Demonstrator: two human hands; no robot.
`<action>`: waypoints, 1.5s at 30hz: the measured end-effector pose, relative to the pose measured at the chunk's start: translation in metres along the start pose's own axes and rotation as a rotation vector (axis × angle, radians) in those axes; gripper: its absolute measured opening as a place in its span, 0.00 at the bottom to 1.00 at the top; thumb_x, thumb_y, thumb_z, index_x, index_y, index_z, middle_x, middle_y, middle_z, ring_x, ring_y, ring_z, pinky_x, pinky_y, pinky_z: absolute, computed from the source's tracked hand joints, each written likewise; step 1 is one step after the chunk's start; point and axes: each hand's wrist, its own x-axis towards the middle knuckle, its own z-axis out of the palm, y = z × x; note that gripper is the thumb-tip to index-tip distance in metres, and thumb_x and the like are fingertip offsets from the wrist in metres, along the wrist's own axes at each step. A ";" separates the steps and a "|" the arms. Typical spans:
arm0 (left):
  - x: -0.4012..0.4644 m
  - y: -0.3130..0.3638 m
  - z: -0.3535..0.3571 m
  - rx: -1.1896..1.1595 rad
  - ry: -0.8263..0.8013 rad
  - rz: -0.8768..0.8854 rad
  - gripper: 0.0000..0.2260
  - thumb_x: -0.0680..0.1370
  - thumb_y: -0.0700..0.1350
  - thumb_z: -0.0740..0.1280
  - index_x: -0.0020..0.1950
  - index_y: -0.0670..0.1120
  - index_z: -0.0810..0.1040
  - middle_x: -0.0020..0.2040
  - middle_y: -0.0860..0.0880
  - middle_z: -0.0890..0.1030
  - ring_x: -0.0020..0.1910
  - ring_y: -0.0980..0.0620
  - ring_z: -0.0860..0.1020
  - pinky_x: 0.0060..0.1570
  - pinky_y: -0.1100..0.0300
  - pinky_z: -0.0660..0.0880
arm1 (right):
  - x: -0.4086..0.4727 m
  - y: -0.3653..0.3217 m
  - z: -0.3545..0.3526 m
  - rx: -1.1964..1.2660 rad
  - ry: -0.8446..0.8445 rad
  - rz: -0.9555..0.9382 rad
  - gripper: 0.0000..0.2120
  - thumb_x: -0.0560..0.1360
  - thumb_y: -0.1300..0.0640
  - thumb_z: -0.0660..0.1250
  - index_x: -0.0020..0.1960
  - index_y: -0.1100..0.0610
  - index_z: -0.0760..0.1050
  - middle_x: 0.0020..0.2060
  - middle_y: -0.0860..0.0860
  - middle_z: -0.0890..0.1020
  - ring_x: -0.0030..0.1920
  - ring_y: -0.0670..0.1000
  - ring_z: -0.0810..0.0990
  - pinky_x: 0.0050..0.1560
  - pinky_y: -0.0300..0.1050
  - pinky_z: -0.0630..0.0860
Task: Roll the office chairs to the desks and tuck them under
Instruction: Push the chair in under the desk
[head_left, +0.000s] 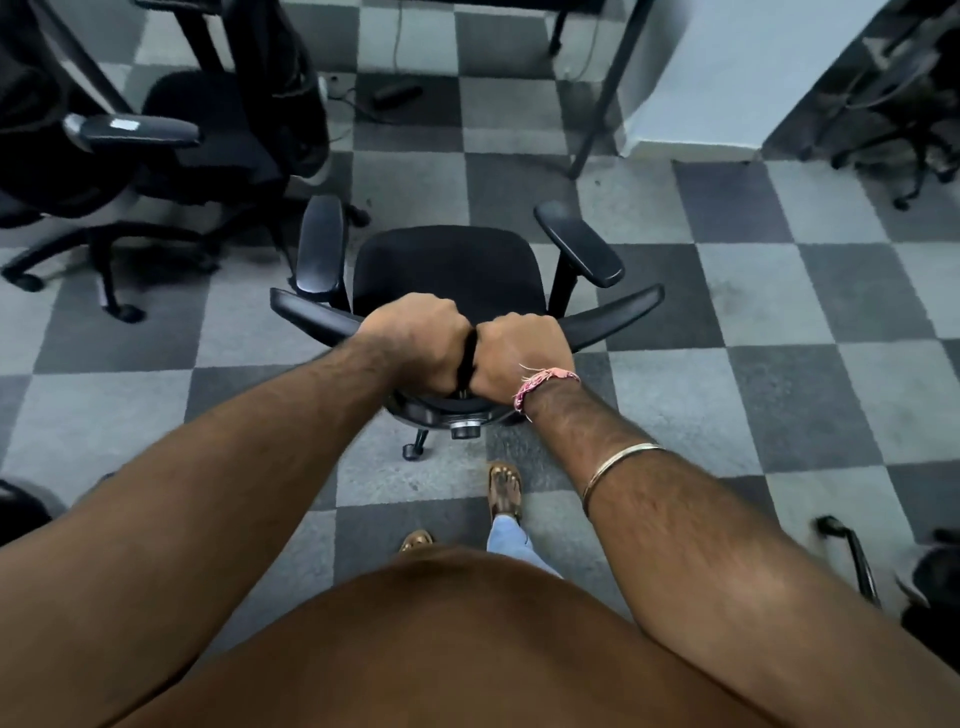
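Both of your hands are clamped side by side on the top of the backrest of the office chair (447, 270) — left hand (415, 338) and right hand (522, 358) curled into tight fists round the rim, knuckles nearly touching. You have it out on the checkered floor (779, 291), well short of the desk leg (605, 93) ahead, so nothing is tucked yet. Another chair (156, 156) stands at far left — whether that one sits under a desk, I cannot tell.
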 end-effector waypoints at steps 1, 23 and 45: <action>0.006 0.004 -0.002 0.016 -0.001 0.024 0.12 0.73 0.56 0.61 0.38 0.51 0.79 0.36 0.51 0.80 0.32 0.49 0.76 0.37 0.52 0.80 | -0.004 0.005 0.000 -0.001 -0.001 0.023 0.08 0.68 0.47 0.64 0.38 0.50 0.77 0.37 0.50 0.83 0.38 0.56 0.82 0.34 0.44 0.66; 0.166 0.026 -0.055 0.056 0.001 0.162 0.09 0.73 0.54 0.63 0.36 0.52 0.76 0.32 0.54 0.76 0.30 0.52 0.75 0.32 0.54 0.76 | 0.043 0.149 0.016 -0.047 0.053 0.206 0.08 0.68 0.46 0.65 0.38 0.49 0.76 0.33 0.47 0.81 0.33 0.52 0.80 0.31 0.43 0.63; 0.397 -0.045 -0.125 -0.041 0.049 0.005 0.06 0.75 0.52 0.65 0.42 0.51 0.77 0.36 0.54 0.77 0.33 0.51 0.76 0.37 0.53 0.79 | 0.245 0.351 0.024 -0.035 0.158 -0.001 0.14 0.67 0.44 0.67 0.32 0.49 0.64 0.28 0.47 0.77 0.27 0.52 0.75 0.29 0.42 0.61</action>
